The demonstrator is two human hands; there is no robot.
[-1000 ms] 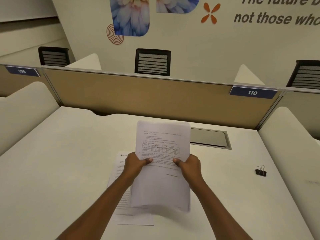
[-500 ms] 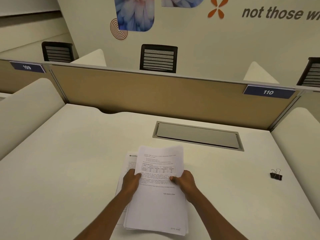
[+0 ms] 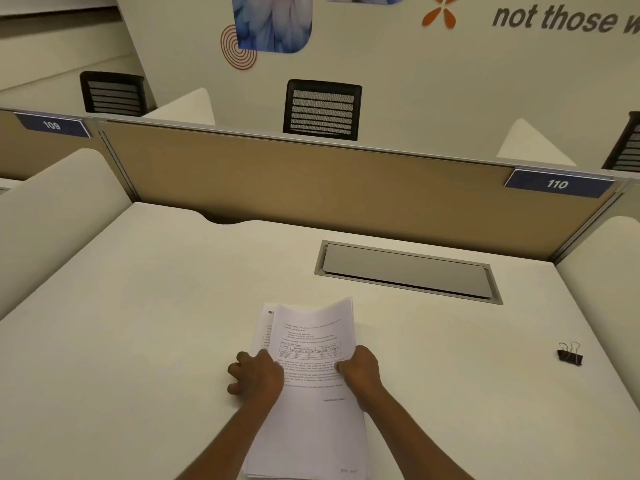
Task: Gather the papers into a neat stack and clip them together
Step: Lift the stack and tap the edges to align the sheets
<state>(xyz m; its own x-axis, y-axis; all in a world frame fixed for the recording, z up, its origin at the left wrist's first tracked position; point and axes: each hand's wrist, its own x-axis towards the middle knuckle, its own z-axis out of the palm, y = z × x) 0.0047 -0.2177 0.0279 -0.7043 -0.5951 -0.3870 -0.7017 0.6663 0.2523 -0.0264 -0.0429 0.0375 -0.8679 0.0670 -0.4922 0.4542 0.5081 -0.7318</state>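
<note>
A sheaf of white printed papers [image 3: 311, 414] lies on the white desk [image 3: 138, 341] in front of me, its top sheet showing text and a small table. A lower sheet [image 3: 265, 327] sticks out at the far left corner. My left hand [image 3: 254, 377] rests on the stack's left edge with fingers spread on the desk. My right hand [image 3: 362, 374] grips the right edge, thumb on top. A black binder clip [image 3: 569, 355] lies alone on the desk far to the right, well away from both hands.
A grey cable-tray lid [image 3: 408, 271] is set into the desk beyond the papers. A tan partition [image 3: 294, 188] with the label 110 closes the back; cream side panels [image 3: 59, 209] flank the desk. Black chairs [image 3: 322, 110] stand behind the partition.
The sheaf, held upright in both hands a second ago, has come down flat onto the sheets on the desk. My left hand has shifted to the stack's left edge.
</note>
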